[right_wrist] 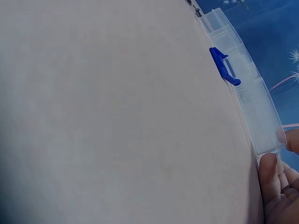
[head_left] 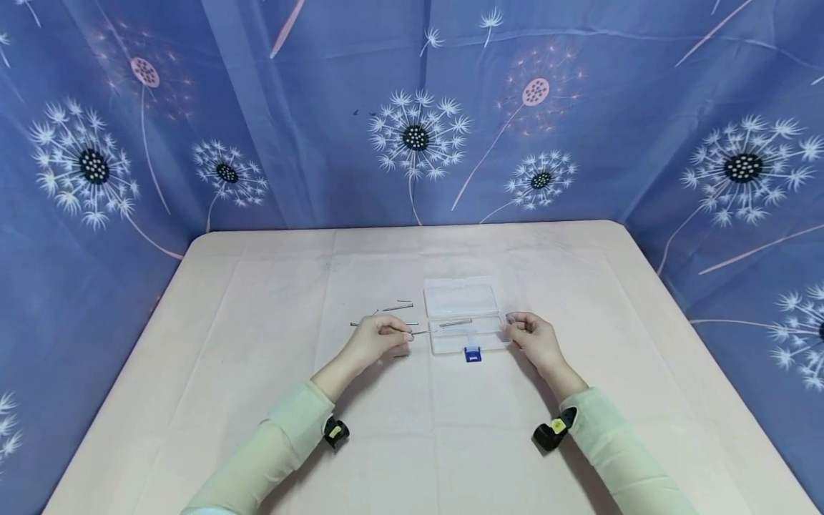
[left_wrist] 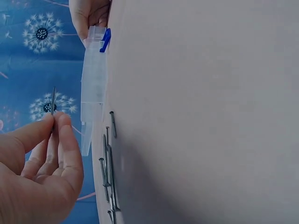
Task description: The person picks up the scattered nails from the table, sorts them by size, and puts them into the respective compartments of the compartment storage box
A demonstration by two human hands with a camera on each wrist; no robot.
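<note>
Desk's far edge (head_left: 412, 234) is backed by cloth (head_left: 315, 143); storing seems underway: nail (left_wrist: 53, 100) pinched by left grip (head_left: 376, 337), box (head_left: 450, 347) by right grip (head_left: 537, 345); insertion needed.

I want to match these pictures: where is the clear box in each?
Head: box, just right of and below centre.
Left wrist: box, left of centre, mostly upper half.
Right wrist: box, slanting down the right side.
Shared landmark: its blue latch.
</note>
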